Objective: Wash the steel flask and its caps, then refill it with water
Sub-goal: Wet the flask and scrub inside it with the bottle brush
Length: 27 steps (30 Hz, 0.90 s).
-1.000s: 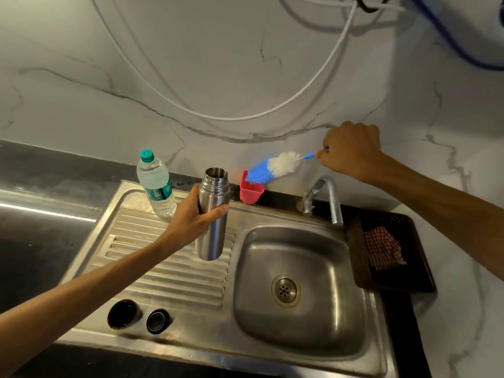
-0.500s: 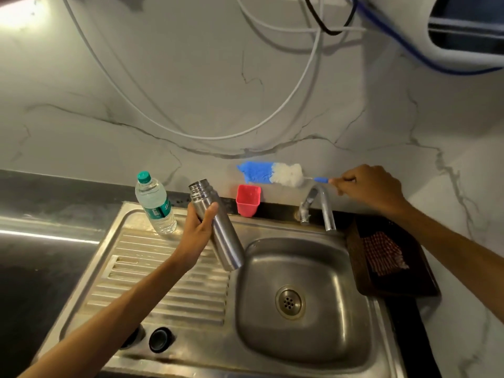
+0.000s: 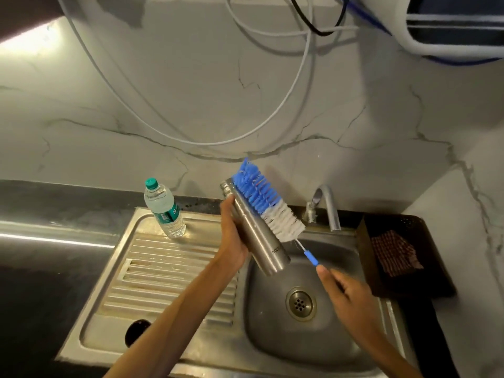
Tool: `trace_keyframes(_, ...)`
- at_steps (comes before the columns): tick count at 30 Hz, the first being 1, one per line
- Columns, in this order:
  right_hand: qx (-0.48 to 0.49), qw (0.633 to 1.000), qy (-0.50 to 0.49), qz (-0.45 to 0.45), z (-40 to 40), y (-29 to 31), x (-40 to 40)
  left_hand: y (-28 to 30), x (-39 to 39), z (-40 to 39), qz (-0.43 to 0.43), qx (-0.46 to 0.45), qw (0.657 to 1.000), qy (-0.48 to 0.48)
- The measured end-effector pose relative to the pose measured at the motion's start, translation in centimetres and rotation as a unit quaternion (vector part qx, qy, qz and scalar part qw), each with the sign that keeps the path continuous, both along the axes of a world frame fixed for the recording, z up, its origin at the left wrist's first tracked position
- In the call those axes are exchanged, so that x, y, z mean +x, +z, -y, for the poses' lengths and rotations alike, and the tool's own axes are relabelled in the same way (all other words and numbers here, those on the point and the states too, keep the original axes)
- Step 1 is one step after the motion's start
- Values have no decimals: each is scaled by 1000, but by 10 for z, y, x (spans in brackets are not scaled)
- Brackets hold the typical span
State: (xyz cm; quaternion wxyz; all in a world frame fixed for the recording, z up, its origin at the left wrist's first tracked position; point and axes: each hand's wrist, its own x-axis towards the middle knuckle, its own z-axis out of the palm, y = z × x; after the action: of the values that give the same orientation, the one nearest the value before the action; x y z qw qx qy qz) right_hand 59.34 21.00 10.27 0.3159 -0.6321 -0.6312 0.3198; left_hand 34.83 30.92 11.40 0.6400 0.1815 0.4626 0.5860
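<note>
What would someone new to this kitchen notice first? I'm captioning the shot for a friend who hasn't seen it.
The blue and white bottle brush stands out, lying along the tilted steel flask above the sink basin. The left hand grips the flask, and the right hand holds the brush's handle. A plastic water bottle stands upright on the drainboard to the left.

L hand [image 3: 231, 236] grips tilted open steel flask [image 3: 256, 230] above steel sink basin [image 3: 341, 331]. R hand [image 3: 346, 293] holds blue/white bottle brush [image 3: 266, 203] by handle, bristles against flask's side. Clear plastic water bottle w/ green cap [image 3: 163, 208] left of basin, on drainboard.
</note>
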Motion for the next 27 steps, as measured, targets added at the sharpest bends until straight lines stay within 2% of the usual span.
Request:
trace_keyframes(4, -4, 1000, -7, -12, 11, 5, -8, -1, 15, 8, -47, 33, 998, -26)
trace_keyframes(9, 4, 1000, -2, 18, 38, 4, 3, 15, 3, -1, -12, -8, 999, 31)
trace_keyframes(12, 16, 999, -13, 26, 28, 8, -6, 15, 28, 18, -67, -13, 997, -19)
trace_keyframes(15, 17, 999, -25, 36, 18, 10, -16, 16, 44, 29, -49, -1, 996, -72)
trace_keyframes(21, 0, 998, -21, 61, 43, 0, -3, 23, 16, 7, -28, -11, 999, 25)
trace_keyframes(25, 3, 998, -29, 53, 20, 4, -17, 8, 40, 23, -83, -44, 994, -59)
trace_keyframes(27, 17, 998, -29, 61, 23, 1, -15, 10, 43, 27, -92, -55, 992, -66)
